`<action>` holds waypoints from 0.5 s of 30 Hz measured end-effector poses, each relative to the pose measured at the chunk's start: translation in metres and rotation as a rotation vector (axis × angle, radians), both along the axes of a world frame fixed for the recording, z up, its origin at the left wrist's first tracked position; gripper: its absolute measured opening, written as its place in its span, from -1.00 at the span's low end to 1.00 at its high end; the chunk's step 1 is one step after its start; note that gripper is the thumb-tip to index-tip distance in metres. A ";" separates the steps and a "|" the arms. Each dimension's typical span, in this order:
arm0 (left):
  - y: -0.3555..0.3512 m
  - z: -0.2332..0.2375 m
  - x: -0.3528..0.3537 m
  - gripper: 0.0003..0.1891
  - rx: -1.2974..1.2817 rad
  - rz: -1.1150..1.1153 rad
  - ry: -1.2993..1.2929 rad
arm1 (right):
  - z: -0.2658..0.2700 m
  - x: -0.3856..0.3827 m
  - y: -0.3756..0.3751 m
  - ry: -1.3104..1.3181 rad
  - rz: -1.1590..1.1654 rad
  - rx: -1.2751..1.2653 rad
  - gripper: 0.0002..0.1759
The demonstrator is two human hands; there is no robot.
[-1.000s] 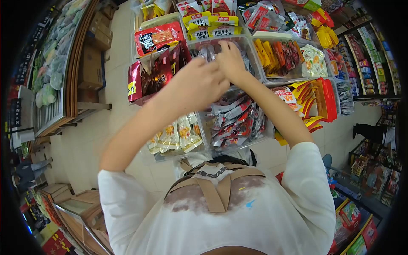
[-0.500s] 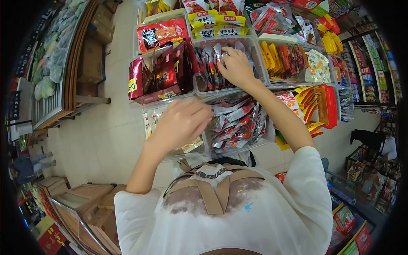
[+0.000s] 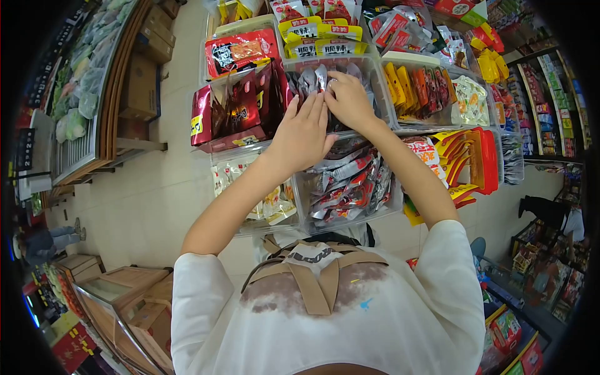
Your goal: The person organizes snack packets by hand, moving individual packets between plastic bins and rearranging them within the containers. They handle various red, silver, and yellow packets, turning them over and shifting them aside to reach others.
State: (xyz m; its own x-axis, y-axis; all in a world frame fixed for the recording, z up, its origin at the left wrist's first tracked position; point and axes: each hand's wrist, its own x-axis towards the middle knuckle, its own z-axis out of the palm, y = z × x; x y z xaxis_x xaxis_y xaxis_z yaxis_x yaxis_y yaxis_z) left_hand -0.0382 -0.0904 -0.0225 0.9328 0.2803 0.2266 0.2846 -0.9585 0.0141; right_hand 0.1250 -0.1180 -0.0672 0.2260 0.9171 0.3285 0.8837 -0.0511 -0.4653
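Observation:
A clear plastic bin (image 3: 377,78) in the middle of the display holds a row of upright silver snack packets (image 3: 307,81). Over its front part lies my left hand (image 3: 300,139), fingers stretched out flat and touching the packets. My right hand (image 3: 351,103) reaches into the same bin from the right, its fingers bent around the packets' upper edges beside my left fingertips. What its inner fingers press on is partly hidden. Nearer to me, another bin holds silver-and-red packets (image 3: 350,187). Dark red snack bags (image 3: 234,106) stand just left of my left hand.
White-and-gold packets (image 3: 272,203) fill the near left bin. Yellow and orange packets (image 3: 415,84) stand at the right, with a red box (image 3: 485,159) nearer me. A produce shelf (image 3: 100,119) runs along the left aisle, where a person's legs (image 3: 65,237) show.
My left hand has moved forward and right, from above the near bins onto the silver packets, and its fingers have straightened. My right hand stays at nearly the same spot.

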 end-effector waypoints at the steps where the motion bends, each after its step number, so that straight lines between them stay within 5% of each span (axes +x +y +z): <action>1: 0.000 -0.002 0.000 -0.38 -0.002 -0.001 0.001 | -0.001 0.001 0.000 -0.002 0.005 0.014 -0.82; 15: -0.002 -0.010 -0.010 -0.36 0.048 0.038 0.131 | 0.020 -0.008 -0.007 -0.239 0.066 -0.172 -0.62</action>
State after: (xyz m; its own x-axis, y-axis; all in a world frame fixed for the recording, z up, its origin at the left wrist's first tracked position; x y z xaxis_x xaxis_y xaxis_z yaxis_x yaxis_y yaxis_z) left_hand -0.0481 -0.0922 -0.0324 0.9442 0.3079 0.1175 0.3172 -0.9456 -0.0717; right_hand 0.1171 -0.1247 -0.0472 0.0990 0.9740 0.2036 0.9711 -0.0499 -0.2334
